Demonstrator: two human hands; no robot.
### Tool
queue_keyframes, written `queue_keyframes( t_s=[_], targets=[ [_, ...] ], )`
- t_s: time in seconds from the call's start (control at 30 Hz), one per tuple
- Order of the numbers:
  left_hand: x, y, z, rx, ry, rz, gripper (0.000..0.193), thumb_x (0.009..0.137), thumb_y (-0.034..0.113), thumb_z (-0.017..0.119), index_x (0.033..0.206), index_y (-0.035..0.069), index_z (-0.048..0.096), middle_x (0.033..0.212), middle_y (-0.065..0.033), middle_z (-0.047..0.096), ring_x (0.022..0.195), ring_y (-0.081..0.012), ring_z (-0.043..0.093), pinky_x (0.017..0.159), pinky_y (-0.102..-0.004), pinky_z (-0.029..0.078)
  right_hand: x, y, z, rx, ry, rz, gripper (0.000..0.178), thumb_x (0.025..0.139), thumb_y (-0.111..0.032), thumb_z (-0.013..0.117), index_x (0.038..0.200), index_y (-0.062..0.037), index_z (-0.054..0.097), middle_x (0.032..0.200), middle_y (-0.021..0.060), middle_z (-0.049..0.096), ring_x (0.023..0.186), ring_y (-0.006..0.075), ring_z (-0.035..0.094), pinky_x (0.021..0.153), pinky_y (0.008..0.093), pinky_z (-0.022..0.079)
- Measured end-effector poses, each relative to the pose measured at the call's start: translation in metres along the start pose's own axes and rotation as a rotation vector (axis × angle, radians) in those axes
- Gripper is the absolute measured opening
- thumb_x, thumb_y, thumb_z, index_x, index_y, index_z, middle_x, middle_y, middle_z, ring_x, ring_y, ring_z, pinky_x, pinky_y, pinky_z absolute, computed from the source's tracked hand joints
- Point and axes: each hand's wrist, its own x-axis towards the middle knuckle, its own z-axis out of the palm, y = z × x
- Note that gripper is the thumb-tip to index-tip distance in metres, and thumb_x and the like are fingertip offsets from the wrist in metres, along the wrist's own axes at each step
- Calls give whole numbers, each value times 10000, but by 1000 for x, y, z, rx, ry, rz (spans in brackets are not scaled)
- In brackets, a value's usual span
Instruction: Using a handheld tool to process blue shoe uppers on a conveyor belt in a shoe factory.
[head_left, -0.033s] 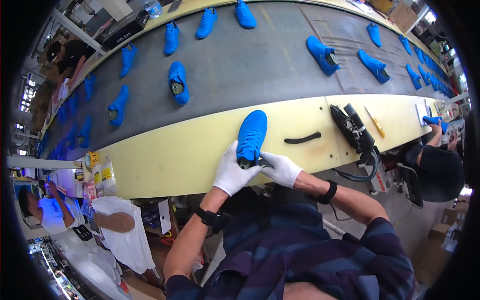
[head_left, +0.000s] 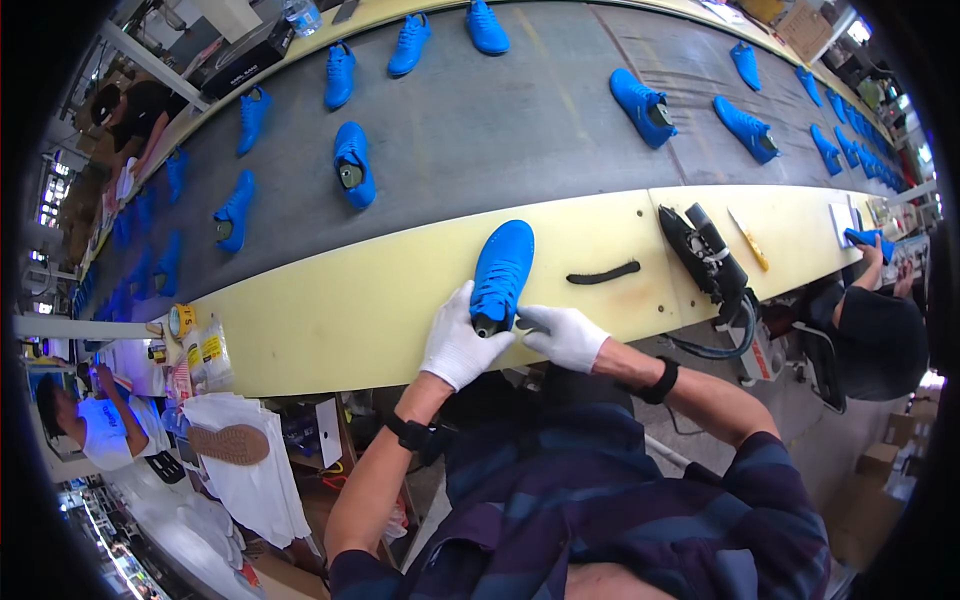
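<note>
A blue lace-up shoe (head_left: 503, 268) lies at the front of the cream-coloured worktop, toe pointing away from me. Its heel opening shows a dark insert with a round end. My left hand (head_left: 462, 342), in a white glove, is closed around the heel from the left, thumb across the back. Just right of the heel is my right hand (head_left: 568, 338), also gloved, with curled fingers. Something small and dark grey shows at its fingertips; I cannot tell whether it is a tool or part of the glove. A black curved strip (head_left: 603, 273) lies to the right.
Behind the worktop (head_left: 330, 300) runs a dark conveyor belt (head_left: 460, 130) carrying several blue shoes. A black clamp-like device (head_left: 703, 250) with a hose and a yellow-handled blade (head_left: 754, 249) lie right. Tape (head_left: 182, 320) sits left, above a brown sole (head_left: 230, 444). Other people work around.
My right hand has drawn slightly away from the heel, so a gap now separates it from my left thumb. The left hand still holds the shoe in place.
</note>
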Motion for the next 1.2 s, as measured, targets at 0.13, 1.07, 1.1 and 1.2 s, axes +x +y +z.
queue_keyframes(
  t_s=[0.13, 1.07, 1.1, 1.2],
  targets=[
    [-4, -8, -3, 176, 31, -29, 695, 763, 225, 860, 1342, -9, 557, 1182, -242, 694, 1128, -421, 673, 1012, -483, 527, -9, -5, -79, -103, 243, -123, 271, 998, -174, 690, 1197, 3, 737, 1104, 178, 786, 982, 289, 781, 876, 377, 606],
    [5, 11, 17, 306, -22, 156, 831, 831, 263, 863, 1510, -13, 470, 1391, -277, 604, 1287, -456, 571, 1127, -515, 444, 18, -62, -140, -390, 120, 220, 510, 882, -471, 802, 1018, 19, 778, 870, 221, 757, 793, 299, 751, 749, 398, 580],
    [5, 14, 21, 309, -30, 160, 831, 831, 263, 863, 1510, -13, 470, 1391, -277, 604, 1287, -456, 571, 1127, -515, 444, 32, -47, -129, -414, 125, 186, 527, 872, -487, 803, 998, 24, 782, 851, 227, 756, 773, 297, 748, 739, 395, 578],
    [4, 16, 31, 292, 17, 182, 855, 836, 278, 864, 1518, -19, 443, 1396, -290, 589, 1287, -465, 565, 1125, -521, 442, 32, -31, -135, -429, 99, 205, 525, 870, -481, 806, 1011, 24, 786, 837, 222, 755, 758, 292, 746, 732, 400, 574]
  ],
)
